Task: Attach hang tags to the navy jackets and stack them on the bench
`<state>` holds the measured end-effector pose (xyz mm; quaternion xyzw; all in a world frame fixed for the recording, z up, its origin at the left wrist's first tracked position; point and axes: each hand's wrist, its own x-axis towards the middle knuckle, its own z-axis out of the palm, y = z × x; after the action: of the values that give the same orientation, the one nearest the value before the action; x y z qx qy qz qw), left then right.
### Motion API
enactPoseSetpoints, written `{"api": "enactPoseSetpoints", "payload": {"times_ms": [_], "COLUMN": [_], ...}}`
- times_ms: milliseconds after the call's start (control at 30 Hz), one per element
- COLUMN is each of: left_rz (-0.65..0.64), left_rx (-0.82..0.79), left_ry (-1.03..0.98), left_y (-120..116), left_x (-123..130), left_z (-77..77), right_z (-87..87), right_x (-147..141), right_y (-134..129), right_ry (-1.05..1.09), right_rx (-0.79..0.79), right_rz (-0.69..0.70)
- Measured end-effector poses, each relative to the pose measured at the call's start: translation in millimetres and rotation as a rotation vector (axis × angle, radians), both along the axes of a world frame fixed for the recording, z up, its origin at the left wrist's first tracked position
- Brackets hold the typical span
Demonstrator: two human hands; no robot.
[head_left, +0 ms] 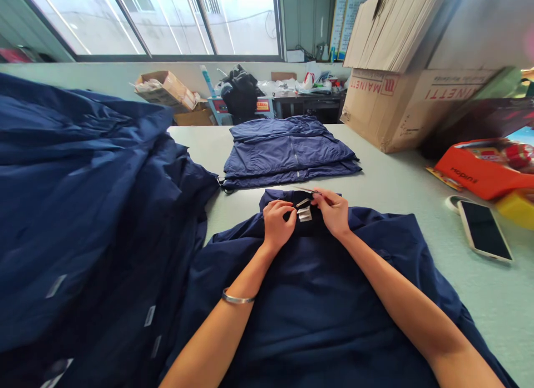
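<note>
A dark navy garment (317,299) lies spread over the table before me, its collar end away from me. At the collar, my left hand (279,223) pinches the dark fabric beside a small white label (305,213). Just right of the label, my right hand (332,211) is closed on a thin metal tool (305,189), maybe small scissors or a snipper, whose tip points left over the collar edge. The two hands are close together but apart.
Piled navy garments (83,210) fill the left side. Folded navy garments (287,152) lie ahead on the pale table (384,179). At right are a phone (486,230), an orange box (479,168) and large cartons (387,107). A window (175,21) is behind.
</note>
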<state>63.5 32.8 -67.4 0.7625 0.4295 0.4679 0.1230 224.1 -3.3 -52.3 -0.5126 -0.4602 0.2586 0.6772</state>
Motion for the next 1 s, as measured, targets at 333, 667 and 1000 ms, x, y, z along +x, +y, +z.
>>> {"api": "enactPoseSetpoints", "payload": {"times_ms": [333, 667, 1000], "left_rz": [-0.01, 0.019, 0.063], "left_rx": [-0.279, -0.341, -0.433], "left_ry": [-0.223, -0.452, -0.632], "left_y": [12.0, 21.5, 18.3], "left_x": [-4.0, -5.2, -2.5], "left_z": [-5.2, -15.2, -6.7], "right_z": [-10.8, -15.7, -10.7], "right_x": [6.2, 9.1, 11.9], "right_y": [7.8, 10.3, 4.4], "right_ry": [0.208, 0.166, 0.485], "right_rx": [-0.094, -0.176, -0.209], "right_rz": [0.101, 0.26, 0.42]}}
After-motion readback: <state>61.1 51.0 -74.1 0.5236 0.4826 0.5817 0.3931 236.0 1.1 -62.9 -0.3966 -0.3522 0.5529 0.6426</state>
